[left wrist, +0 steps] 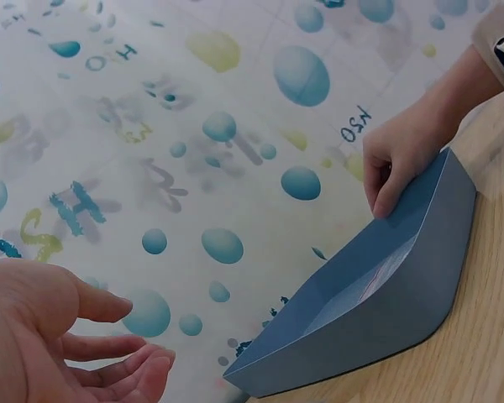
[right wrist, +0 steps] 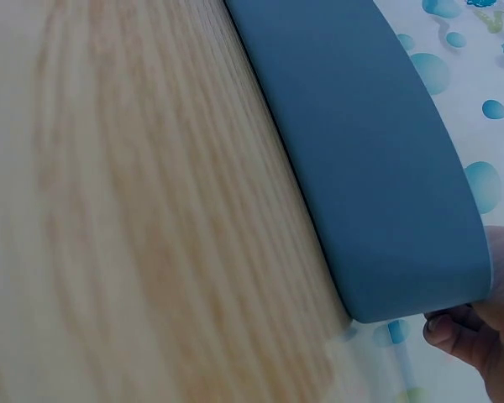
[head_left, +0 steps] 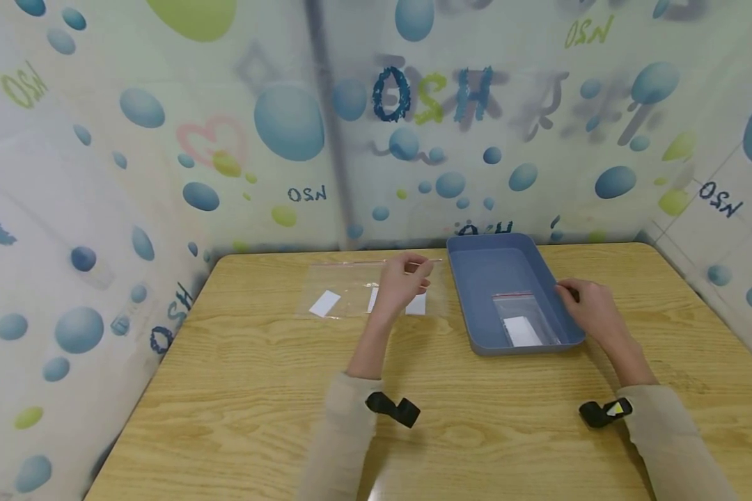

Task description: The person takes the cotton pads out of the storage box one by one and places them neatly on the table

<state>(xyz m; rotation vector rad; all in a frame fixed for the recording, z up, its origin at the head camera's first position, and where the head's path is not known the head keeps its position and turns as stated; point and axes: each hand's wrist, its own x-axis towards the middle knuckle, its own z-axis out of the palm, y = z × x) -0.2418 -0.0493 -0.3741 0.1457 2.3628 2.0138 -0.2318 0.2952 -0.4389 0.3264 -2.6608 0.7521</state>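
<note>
In the head view, my left hand hovers over clear zip bags that lie side by side on the table, with a red line along their top edge. White rectangular pieces show in them, partly covered by the hand. The left wrist view shows this left hand with loosely bent fingers and nothing between them. A blue-grey shallow tray stands to its right. My right hand pinches the tray's right rim, thumb over the edge. Inside the tray's near end lies another clear zip bag with a white piece.
The wooden table reaches back to a patterned curtain with blue and green dots. More of the same sheet hangs at the left and right sides. Each sleeve carries a small black wrist camera.
</note>
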